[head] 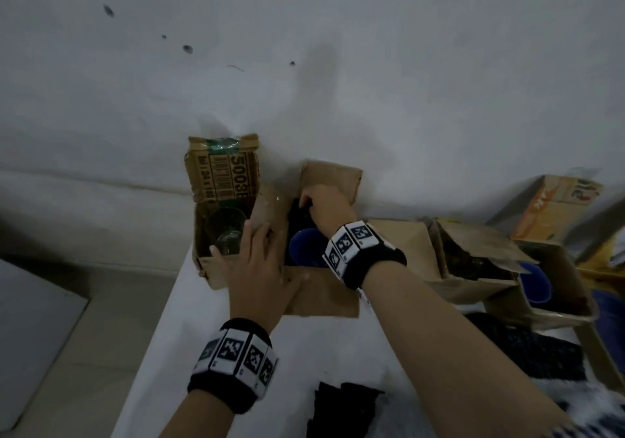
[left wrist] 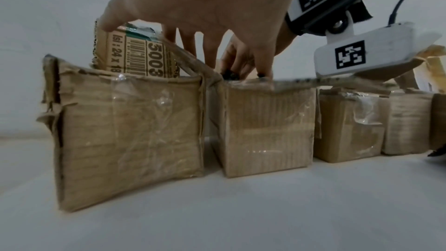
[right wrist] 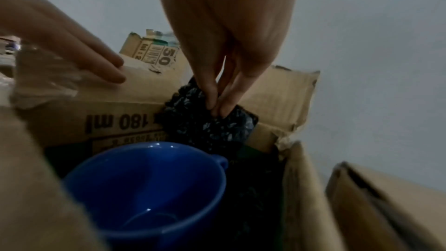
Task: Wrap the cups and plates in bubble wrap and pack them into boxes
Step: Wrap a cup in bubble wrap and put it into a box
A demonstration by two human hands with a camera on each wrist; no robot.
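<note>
A blue cup (head: 306, 248) (right wrist: 149, 182) stands upright in the middle cardboard box (head: 324, 299), which is open. Behind the cup, black bubble wrap (right wrist: 205, 127) sticks up along the box's far wall. My right hand (head: 306, 202) (right wrist: 217, 110) reaches into this box and pinches the wrap's top edge. My left hand (head: 250, 251) (right wrist: 106, 68) lies flat with straight fingers on the flap between this box and the left box (head: 209, 271). A clear glass (head: 227, 234) sits in the left box.
More open boxes (head: 473, 268) line the table to the right; one holds another blue cup (head: 536, 285). An orange carton (head: 548, 207) stands behind them. Black bubble wrap pieces (head: 341, 407) lie near me on the white table (head: 203, 336), whose left edge is close.
</note>
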